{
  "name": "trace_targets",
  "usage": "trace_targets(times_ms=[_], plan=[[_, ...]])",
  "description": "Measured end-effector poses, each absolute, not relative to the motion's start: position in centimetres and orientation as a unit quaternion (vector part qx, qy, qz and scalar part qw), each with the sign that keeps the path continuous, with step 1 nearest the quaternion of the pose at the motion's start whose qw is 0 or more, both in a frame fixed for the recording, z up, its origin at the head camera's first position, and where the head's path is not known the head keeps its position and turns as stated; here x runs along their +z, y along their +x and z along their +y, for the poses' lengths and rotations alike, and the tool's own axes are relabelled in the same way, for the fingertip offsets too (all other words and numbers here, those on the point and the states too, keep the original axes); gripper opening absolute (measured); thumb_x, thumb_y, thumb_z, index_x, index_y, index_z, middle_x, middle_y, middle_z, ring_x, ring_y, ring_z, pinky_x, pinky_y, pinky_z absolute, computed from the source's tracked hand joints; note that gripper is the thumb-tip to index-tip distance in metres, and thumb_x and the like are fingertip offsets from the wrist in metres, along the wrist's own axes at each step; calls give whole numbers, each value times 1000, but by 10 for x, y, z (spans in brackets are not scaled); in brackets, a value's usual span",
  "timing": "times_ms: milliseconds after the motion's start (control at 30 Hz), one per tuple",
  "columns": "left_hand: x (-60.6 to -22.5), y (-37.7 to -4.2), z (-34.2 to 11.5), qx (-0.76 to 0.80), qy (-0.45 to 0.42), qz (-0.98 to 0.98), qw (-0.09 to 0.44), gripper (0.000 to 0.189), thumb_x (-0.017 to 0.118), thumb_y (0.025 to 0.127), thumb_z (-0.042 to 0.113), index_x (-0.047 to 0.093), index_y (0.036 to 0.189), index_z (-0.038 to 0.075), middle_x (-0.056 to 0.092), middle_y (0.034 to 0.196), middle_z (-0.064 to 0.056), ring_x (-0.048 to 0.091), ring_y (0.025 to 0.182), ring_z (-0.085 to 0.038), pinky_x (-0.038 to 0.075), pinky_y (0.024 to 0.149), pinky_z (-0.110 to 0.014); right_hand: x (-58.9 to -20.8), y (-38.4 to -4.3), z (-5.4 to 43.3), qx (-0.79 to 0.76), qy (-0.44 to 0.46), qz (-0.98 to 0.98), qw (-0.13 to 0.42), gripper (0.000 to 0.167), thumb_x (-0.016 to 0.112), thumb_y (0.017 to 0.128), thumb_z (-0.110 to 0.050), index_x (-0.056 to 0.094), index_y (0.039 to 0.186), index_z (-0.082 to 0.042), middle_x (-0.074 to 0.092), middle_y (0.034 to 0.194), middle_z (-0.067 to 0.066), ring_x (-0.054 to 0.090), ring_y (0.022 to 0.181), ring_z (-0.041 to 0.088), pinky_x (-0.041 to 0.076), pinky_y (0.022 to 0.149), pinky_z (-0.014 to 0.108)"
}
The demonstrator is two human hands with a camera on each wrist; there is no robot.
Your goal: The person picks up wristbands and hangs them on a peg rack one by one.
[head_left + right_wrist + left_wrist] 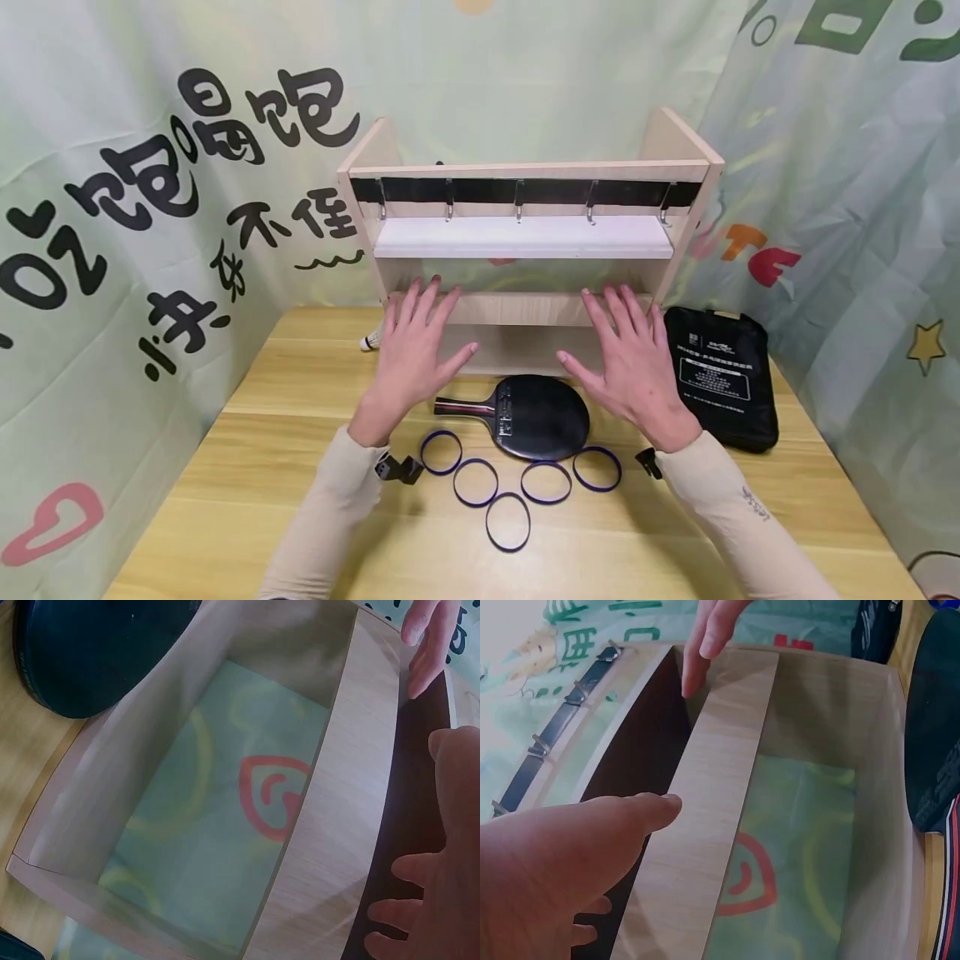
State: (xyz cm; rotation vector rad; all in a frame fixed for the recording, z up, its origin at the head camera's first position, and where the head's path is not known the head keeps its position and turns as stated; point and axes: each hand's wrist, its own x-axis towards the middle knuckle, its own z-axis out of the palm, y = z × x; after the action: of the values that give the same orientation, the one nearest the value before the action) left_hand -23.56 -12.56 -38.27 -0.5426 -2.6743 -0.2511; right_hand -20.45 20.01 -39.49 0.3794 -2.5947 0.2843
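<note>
Both hands hold nothing, fingers spread and palms facing away, in front of a pale wooden shelf (517, 308). My left hand (412, 354) is near the shelf's lower left side; its thumb (656, 810) overlaps the front board in the left wrist view. My right hand (637, 367) mirrors it near the lower right side. Between and below the hands, a black table tennis paddle (547, 417) lies flat, handle to the left. Several dark blue rings (507, 493) lie on the table before it, spread roughly in a V.
Across the shelf's upper part runs a black strip (483, 191) with several metal hooks, above a white ledge (523, 237). A black zipped case (716, 425) leans at the right of the shelf. A shuttlecock (371, 341) lies beside its left foot. Printed cloth (150, 350) encloses the wooden table (247, 467).
</note>
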Motion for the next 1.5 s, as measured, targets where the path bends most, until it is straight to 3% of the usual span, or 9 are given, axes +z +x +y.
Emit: trace_targets(times_ms=[167,367,600,933,1067,1200,1500], plan=[[-386,-235,-134,-121,-201,-942,238,78,65,103,56,42,167,18,38,175,-18,31,164,-43,24,133,-70,-397,-202,201,114,144,-947,262,93,64,95,-64,37,170,-16,38,174,23,27,165,43,20,131,73],[-388,-243,-151,-205,-217,-881,367,56,70,103,30,60,149,1,62,151,-26,58,140,-48,47,118,-65,-403,-195,206,124,161,-936,287,88,61,96,-62,40,168,-16,41,173,21,32,163,42,25,130,72],[-391,-252,-173,-243,-186,-835,458,49,71,98,22,65,140,-3,69,135,-27,65,125,-47,55,106,-59,-414,-189,214,124,181,-930,294,86,46,104,-71,46,165,-10,45,171,20,37,161,41,31,127,69],[-406,-262,-190,-276,-139,-850,426,52,68,101,19,57,146,-4,67,135,-27,64,121,-46,54,103,-58,-438,-179,223,170,235,-909,298,69,56,108,-53,58,153,0,53,162,25,46,152,47,41,118,70],[-413,-265,-190,-292,-125,-851,418,40,69,103,13,58,135,-8,67,126,-29,64,116,-48,55,100,-58,-443,-172,227,205,220,-915,269,52,78,97,-27,67,141,-2,66,134,20,58,125,41,51,100,57],[-419,-268,-190,-306,-113,-857,399,35,68,105,12,59,133,-8,67,128,-29,64,116,-47,55,100,-58,-449,-165,232,240,201,-925,216,27,83,94,-16,77,119,-6,67,105,8,59,102,26,51,81,43],[-431,-274,-191,-356,-113,-845,383,31,67,106,8,63,133,-7,67,128,-28,63,115,-47,54,98,-58,-467,-153,247,313,210,-925,43,2,79,99,-13,78,98,-13,69,85,-12,61,77,-1,56,68,26]])
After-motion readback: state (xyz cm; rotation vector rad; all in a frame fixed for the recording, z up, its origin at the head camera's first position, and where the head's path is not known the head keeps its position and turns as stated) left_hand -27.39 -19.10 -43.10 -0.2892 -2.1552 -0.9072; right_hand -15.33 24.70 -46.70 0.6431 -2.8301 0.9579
